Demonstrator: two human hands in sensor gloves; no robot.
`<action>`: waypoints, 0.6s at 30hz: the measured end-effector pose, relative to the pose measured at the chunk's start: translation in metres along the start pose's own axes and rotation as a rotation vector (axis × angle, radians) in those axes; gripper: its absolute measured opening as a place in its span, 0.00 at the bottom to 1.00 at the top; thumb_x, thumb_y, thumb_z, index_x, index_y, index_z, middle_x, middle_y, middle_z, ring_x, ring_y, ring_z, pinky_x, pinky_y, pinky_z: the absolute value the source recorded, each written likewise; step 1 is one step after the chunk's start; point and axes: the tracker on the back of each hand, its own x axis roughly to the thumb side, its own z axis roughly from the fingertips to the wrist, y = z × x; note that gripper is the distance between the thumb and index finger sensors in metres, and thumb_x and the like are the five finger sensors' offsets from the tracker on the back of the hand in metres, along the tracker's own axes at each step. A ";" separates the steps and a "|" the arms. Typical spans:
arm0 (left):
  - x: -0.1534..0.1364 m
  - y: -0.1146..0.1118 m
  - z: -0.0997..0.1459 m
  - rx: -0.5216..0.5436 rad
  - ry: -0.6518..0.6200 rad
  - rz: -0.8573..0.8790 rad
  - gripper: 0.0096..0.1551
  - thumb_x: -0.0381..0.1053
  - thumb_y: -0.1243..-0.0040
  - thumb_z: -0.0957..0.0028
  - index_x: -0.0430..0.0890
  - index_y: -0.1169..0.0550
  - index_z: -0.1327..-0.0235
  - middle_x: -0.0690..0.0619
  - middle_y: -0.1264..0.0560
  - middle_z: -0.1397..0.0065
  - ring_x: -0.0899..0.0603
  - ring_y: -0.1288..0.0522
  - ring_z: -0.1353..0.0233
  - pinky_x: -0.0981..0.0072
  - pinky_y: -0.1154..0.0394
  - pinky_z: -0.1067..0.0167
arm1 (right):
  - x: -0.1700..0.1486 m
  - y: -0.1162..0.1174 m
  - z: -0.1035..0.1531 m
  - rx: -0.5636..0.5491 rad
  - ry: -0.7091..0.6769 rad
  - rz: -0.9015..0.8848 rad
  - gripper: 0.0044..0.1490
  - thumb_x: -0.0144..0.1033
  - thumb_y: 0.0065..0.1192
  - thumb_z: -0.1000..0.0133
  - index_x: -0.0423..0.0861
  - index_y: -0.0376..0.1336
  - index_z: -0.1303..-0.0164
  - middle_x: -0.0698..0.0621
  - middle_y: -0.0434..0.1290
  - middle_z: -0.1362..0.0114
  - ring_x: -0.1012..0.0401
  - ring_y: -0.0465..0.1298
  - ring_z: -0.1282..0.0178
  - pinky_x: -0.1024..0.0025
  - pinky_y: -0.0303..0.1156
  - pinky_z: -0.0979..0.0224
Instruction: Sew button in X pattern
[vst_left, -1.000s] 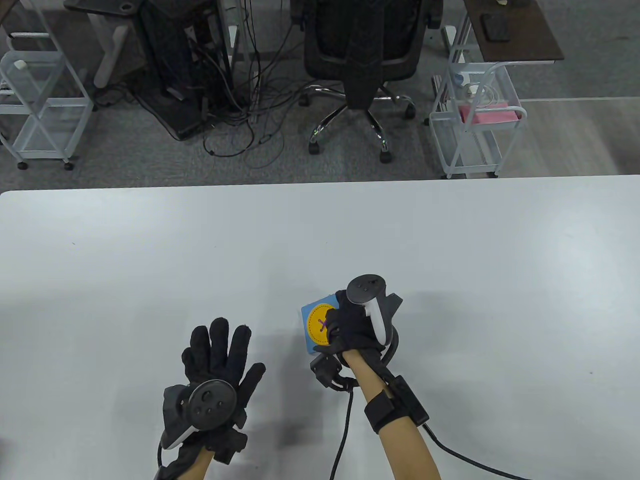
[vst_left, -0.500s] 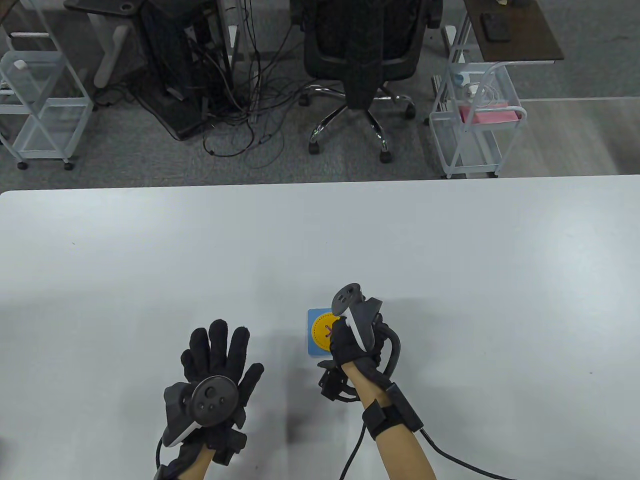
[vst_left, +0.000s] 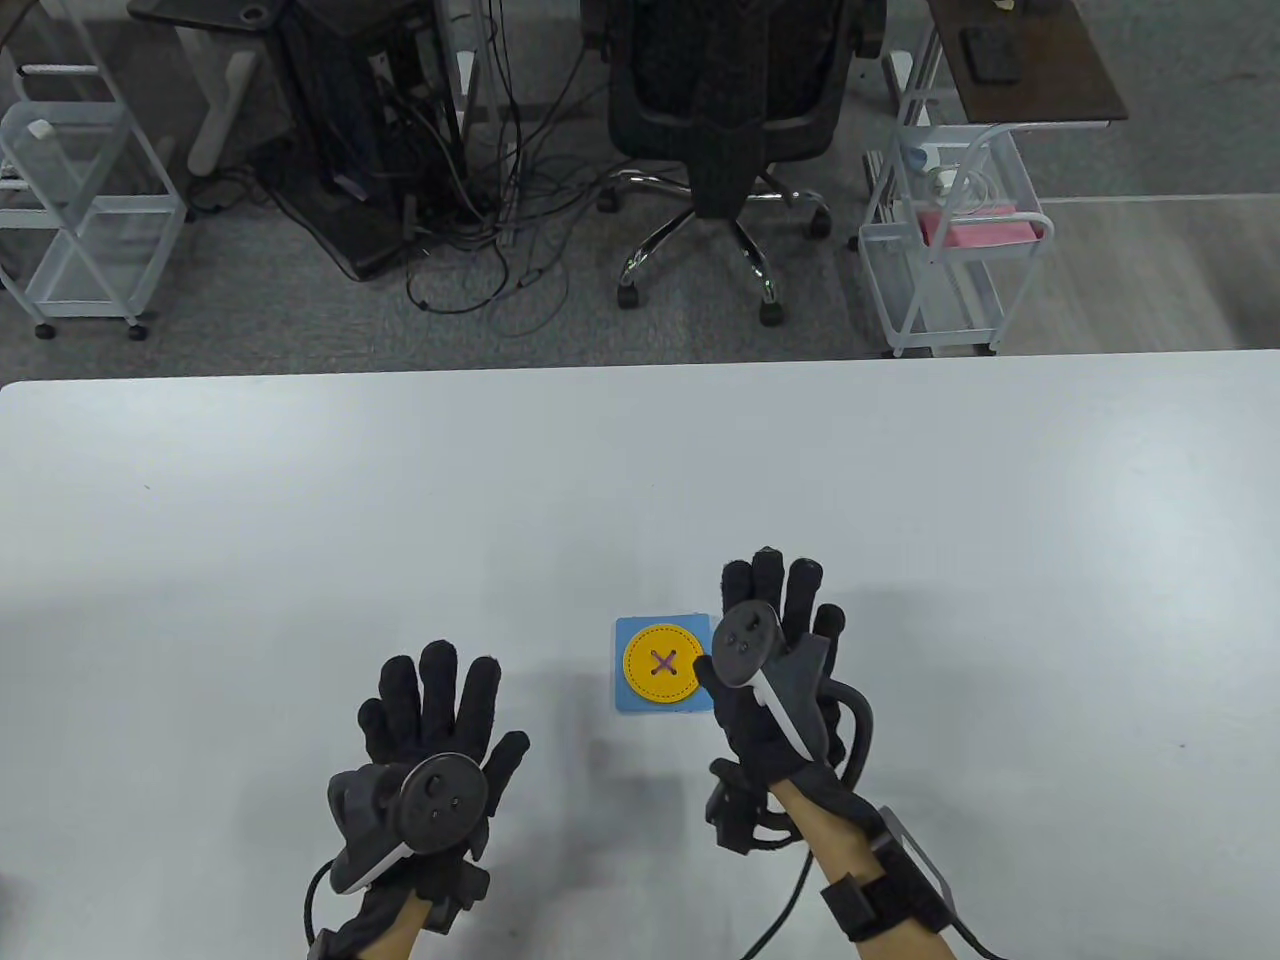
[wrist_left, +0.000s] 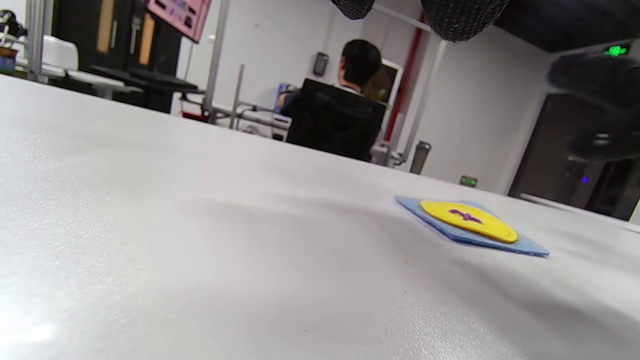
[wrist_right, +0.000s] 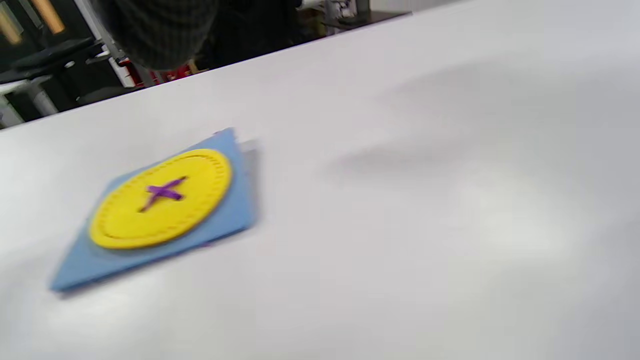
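A round yellow button (vst_left: 662, 664) with a stitched rim lay flat on a blue square pad (vst_left: 630, 702), purple thread (vst_left: 663, 663) crossing its centre in an X. It rested on the white table (vst_left: 300, 520), just left of the right hand (vst_left: 775, 665), whose grip was spread and empty. The left hand (vst_left: 430, 720), well left, was spread too.

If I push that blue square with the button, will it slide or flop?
The blue square looks thin and lies flat on the smooth table, so it probably slides easily. The yellow button covers most of it, likely stiffening it against flopping.
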 end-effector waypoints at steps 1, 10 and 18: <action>0.001 0.000 0.000 -0.001 -0.003 0.000 0.41 0.59 0.56 0.33 0.38 0.48 0.15 0.24 0.61 0.18 0.14 0.65 0.26 0.15 0.60 0.40 | -0.010 -0.002 0.006 -0.048 -0.001 0.050 0.62 0.58 0.56 0.42 0.79 0.12 0.39 0.79 0.04 0.30 0.73 0.02 0.25 0.64 0.07 0.14; 0.006 -0.003 0.000 -0.034 -0.035 -0.028 0.43 0.62 0.61 0.33 0.38 0.49 0.15 0.23 0.61 0.17 0.14 0.65 0.26 0.14 0.61 0.41 | -0.066 0.022 0.013 0.025 0.003 0.178 0.61 0.65 0.54 0.48 0.78 0.13 0.37 0.75 0.05 0.27 0.70 0.04 0.24 0.60 0.10 0.14; 0.013 -0.008 0.000 -0.076 -0.077 -0.057 0.44 0.64 0.65 0.34 0.38 0.51 0.14 0.23 0.63 0.17 0.13 0.67 0.26 0.13 0.62 0.41 | -0.066 0.029 0.013 0.087 -0.068 0.120 0.58 0.72 0.43 0.54 0.76 0.11 0.38 0.73 0.05 0.27 0.69 0.04 0.24 0.58 0.09 0.16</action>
